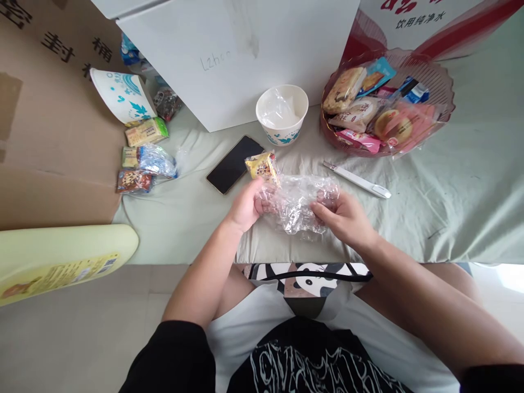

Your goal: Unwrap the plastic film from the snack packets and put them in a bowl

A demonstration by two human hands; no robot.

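Note:
A crinkled clear plastic bag is stretched between my two hands near the table's front edge. My left hand grips its left end, with fingers partly behind the film. The right end is pinched by my right hand, thumb on top. Just beyond my left hand is a small yellow snack packet; whether it touches the fingers I cannot tell. A black phone lies to the left of that packet. To the right, a white utility knife rests on the cloth.
A paper bowl with clear wrapping inside stands behind the bag. At the right back is a pink-tinted basket of packaged snacks. Several snack packets and a tilted paper bowl lie at left, beside a cardboard box. A white box stands behind.

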